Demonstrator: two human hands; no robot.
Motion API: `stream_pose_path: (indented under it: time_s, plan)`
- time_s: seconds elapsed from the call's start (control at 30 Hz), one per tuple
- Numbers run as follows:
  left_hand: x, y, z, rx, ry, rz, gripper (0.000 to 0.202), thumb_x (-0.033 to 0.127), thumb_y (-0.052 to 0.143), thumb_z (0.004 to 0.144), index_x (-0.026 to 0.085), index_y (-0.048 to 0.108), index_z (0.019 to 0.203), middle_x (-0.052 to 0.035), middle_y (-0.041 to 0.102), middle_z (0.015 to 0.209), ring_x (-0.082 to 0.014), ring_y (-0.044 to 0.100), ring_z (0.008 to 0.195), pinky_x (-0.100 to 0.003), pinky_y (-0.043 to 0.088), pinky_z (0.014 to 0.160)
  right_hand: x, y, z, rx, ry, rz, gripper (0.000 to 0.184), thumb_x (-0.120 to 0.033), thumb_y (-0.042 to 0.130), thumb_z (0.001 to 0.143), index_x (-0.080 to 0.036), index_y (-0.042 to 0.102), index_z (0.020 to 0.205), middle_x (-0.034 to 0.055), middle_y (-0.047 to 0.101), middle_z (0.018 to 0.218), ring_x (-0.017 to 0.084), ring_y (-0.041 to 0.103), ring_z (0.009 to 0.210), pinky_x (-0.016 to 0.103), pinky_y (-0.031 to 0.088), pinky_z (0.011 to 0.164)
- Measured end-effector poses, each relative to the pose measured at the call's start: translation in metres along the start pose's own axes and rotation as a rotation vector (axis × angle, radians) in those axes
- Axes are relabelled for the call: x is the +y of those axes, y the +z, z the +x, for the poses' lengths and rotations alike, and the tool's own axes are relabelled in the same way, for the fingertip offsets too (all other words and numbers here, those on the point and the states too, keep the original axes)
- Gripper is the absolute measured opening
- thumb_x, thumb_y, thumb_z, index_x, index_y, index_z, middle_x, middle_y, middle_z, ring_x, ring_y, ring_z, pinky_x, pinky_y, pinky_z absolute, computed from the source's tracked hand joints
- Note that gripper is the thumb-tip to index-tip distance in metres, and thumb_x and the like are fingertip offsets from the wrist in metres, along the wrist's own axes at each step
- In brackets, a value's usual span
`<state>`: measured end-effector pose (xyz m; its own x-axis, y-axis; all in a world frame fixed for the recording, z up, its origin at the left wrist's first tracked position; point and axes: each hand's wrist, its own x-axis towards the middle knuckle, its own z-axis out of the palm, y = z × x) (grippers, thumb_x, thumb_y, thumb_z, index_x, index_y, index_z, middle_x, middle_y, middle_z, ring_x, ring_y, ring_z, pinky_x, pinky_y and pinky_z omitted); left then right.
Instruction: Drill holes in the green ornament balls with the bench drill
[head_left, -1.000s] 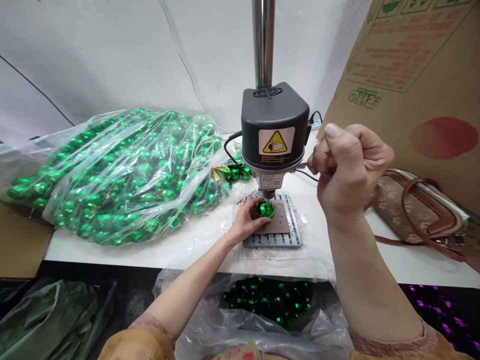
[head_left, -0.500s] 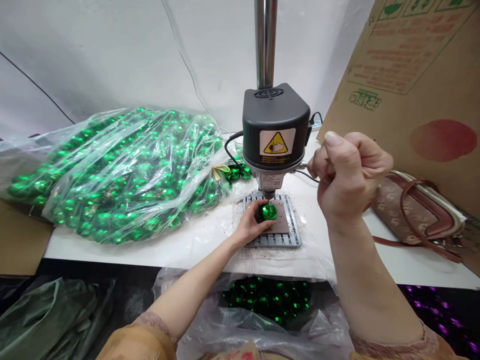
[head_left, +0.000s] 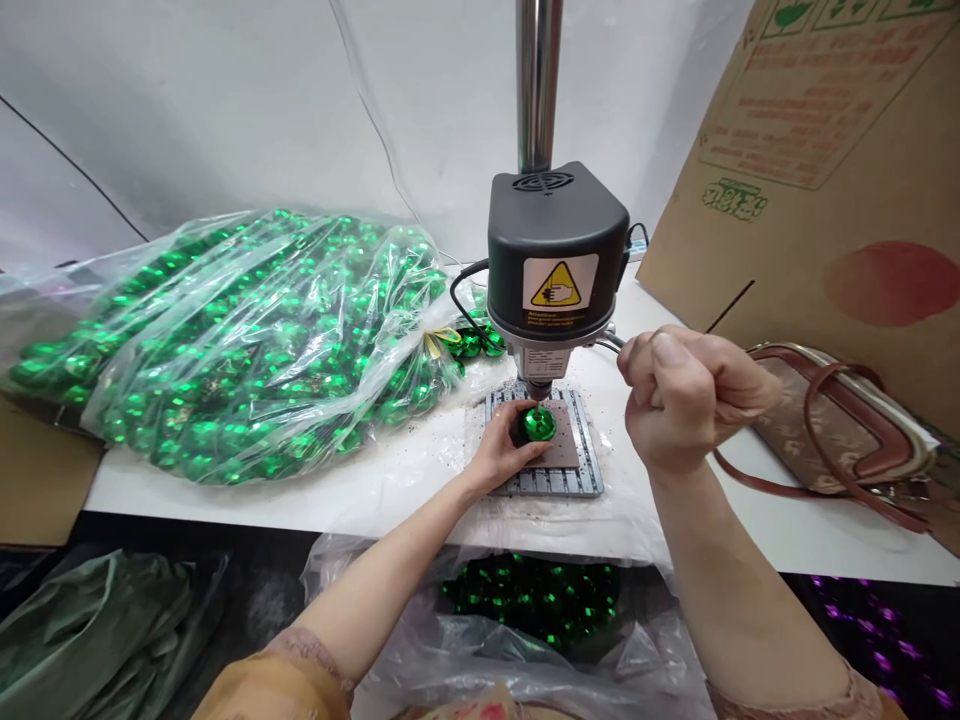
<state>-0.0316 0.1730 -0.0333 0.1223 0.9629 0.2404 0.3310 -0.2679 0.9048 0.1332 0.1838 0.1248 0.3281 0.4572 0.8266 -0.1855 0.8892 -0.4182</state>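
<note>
My left hand (head_left: 501, 445) pinches a shiny green faceted ball (head_left: 539, 424) between thumb and fingers. The ball rests on a small brown pad (head_left: 564, 450) on the slotted metal base (head_left: 589, 480) of a bench drill press (head_left: 559, 250). Directly above the ball is the drill chuck (head_left: 538, 389); the bit's tip meets or nearly meets its top, too small to tell. At the machine's right side my right hand (head_left: 694, 395) is closed in a fist around the feed lever (head_left: 613, 341), whose grip is hidden. Another dark lever rod (head_left: 731, 305) shows behind that hand.
A clear bag of green balls (head_left: 262, 350) lies left on the white table (head_left: 225, 505). An open plastic bag with green balls (head_left: 536, 600) hangs below the front edge. To the right are a handbag (head_left: 847, 420) and a large cardboard box (head_left: 817, 150). Dark shavings surround the base.
My right hand has moved down with the lever, and a second lever rod has come into view behind it. My left hand and the ball have stayed in place.
</note>
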Motion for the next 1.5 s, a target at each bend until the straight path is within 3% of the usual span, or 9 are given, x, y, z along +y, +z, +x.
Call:
stream_pose_path:
  time_s: [0.17,0.53,0.8,0.9,1.0,1.13,1.23,1.4,1.5]
  plan:
    - [-0.004,0.0,0.0,-0.001,0.006,-0.007,0.06,0.033,0.083,0.072,0.021,0.055,0.124,-0.011,0.063,0.123,-0.0297,0.059,0.117,-0.047,0.045,0.103,0.006,-0.004,-0.007,0.011,-0.043,-0.046,0.049,-0.02,0.059,0.079,-0.017,0.02,0.05,-0.0062,0.026,0.044,0.003,0.024,0.039,0.025,0.02,0.042]
    - [-0.008,0.0,0.0,-0.005,0.011,0.006,0.06,0.036,0.083,0.072,0.022,0.054,0.123,-0.0101,0.062,0.124,-0.0302,0.058,0.118,-0.047,0.045,0.104,0.017,-0.011,-0.015,-0.069,-0.206,0.029,0.043,-0.005,0.055,0.076,-0.017,0.021,0.053,-0.0063,0.027,0.049,0.002,0.027,0.042,0.023,0.026,0.044]
    - [-0.012,0.001,-0.001,0.009,0.026,0.0,0.06,0.035,0.083,0.072,0.024,0.055,0.124,-0.0098,0.062,0.123,-0.0306,0.058,0.118,-0.048,0.046,0.103,0.021,-0.016,-0.027,-0.102,-0.272,0.024,0.044,-0.003,0.055,0.076,-0.017,0.019,0.055,-0.0065,0.022,0.053,0.002,0.023,0.045,0.024,0.027,0.045]
    - [-0.01,0.002,0.0,-0.001,0.017,-0.001,0.061,0.034,0.083,0.071,0.023,0.054,0.124,-0.0104,0.062,0.124,-0.0304,0.058,0.118,-0.048,0.045,0.104,0.013,-0.011,-0.021,-0.066,-0.198,-0.008,0.046,-0.006,0.056,0.078,-0.017,0.02,0.052,-0.0068,0.025,0.048,0.002,0.025,0.041,0.024,0.026,0.044]
    - [-0.003,0.003,0.001,0.011,-0.008,-0.008,0.06,0.034,0.082,0.072,0.021,0.054,0.123,-0.0107,0.062,0.122,-0.0292,0.059,0.116,-0.047,0.047,0.102,0.0,0.0,-0.001,0.005,-0.002,-0.031,0.047,-0.01,0.058,0.081,-0.016,0.024,0.048,-0.0069,0.028,0.043,0.002,0.027,0.039,0.025,0.025,0.042]
    - [0.013,0.004,-0.012,0.18,-0.023,0.081,0.053,0.035,0.08,0.074,0.021,0.054,0.118,-0.009,0.064,0.115,-0.026,0.063,0.107,-0.042,0.051,0.093,-0.011,0.012,0.026,0.037,0.2,-0.039,0.045,-0.015,0.063,0.08,-0.018,0.033,0.047,-0.0077,0.033,0.04,0.004,0.031,0.038,0.026,0.023,0.042]
    - [0.031,0.004,-0.047,0.277,0.099,0.293,0.047,0.043,0.077,0.076,0.021,0.055,0.111,-0.0075,0.065,0.104,-0.0237,0.064,0.097,-0.037,0.052,0.083,-0.012,0.014,0.033,0.042,0.226,-0.043,0.043,-0.016,0.064,0.08,-0.019,0.035,0.047,-0.008,0.034,0.039,0.004,0.031,0.038,0.026,0.024,0.044]
    - [0.047,-0.001,-0.117,-0.215,0.671,0.636,0.058,0.065,0.069,0.077,0.018,0.057,0.107,-0.0062,0.066,0.086,-0.0201,0.06,0.077,-0.033,0.047,0.068,-0.011,0.012,0.031,0.028,0.209,-0.042,0.042,-0.014,0.062,0.08,-0.019,0.035,0.048,-0.0079,0.035,0.039,0.004,0.033,0.039,0.026,0.026,0.046]
    - [0.041,-0.013,-0.117,-0.227,0.775,0.711,0.06,0.068,0.063,0.08,0.017,0.058,0.111,-0.0096,0.068,0.094,-0.0233,0.061,0.085,-0.036,0.049,0.074,-0.011,0.012,0.031,0.041,0.198,-0.053,0.041,-0.014,0.062,0.079,-0.018,0.038,0.047,-0.008,0.036,0.04,0.004,0.033,0.038,0.026,0.025,0.045]
